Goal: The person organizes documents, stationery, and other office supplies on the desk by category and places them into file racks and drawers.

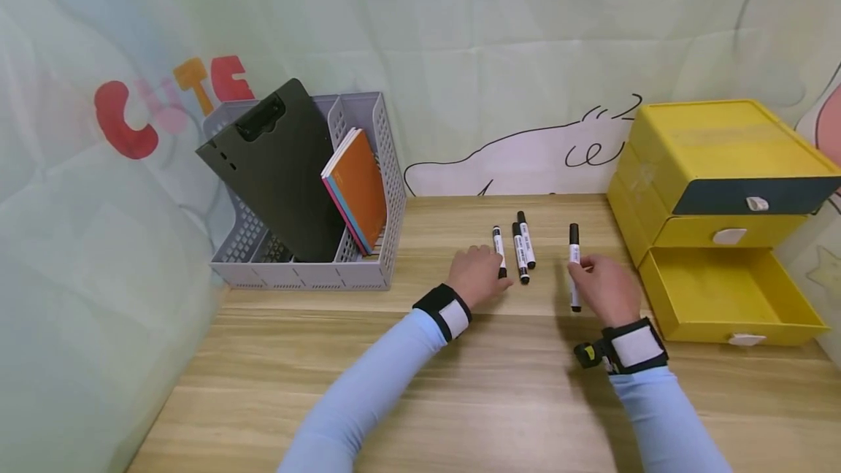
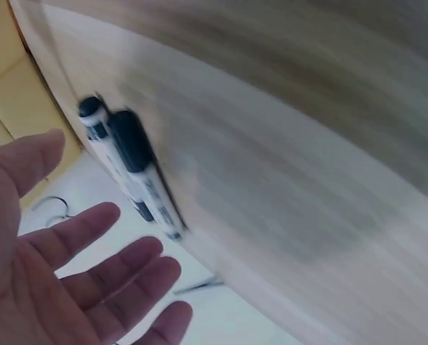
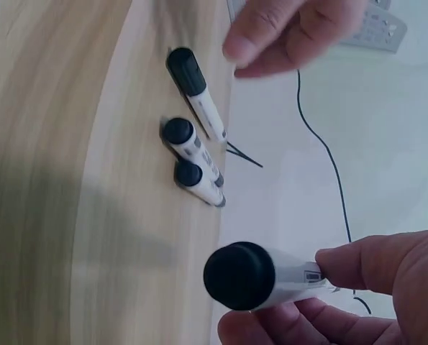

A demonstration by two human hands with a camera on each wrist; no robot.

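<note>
A wooden table (image 1: 460, 400) fills the lower part of the head view. At the right side stands a yellow drawer box (image 1: 716, 166), and its bottom drawer (image 1: 729, 298) is pulled out. In the upper left of the frame sits a grey file rack (image 1: 368, 268). A black clipboard (image 1: 279, 166) and an orange notebook (image 1: 358, 188) lean inside the rack.

The person's right hand (image 1: 607, 287) is right of the middle of the frame. Its thumb and fingers (image 3: 372, 266) are curled around a black and white marker (image 1: 574, 265), pinching its white middle part. In the right wrist view this marker's black cap (image 3: 239, 277) points at the camera, and the far end rests near the table.

The left hand (image 1: 478, 274) is in the middle of the frame. Its fingers (image 2: 91, 248) are straight and spread apart, and it holds nothing. It lies just over the near end of one marker (image 1: 499, 250).

Two more markers (image 1: 523, 247) lie side by side on the table, between the two hands.
</note>
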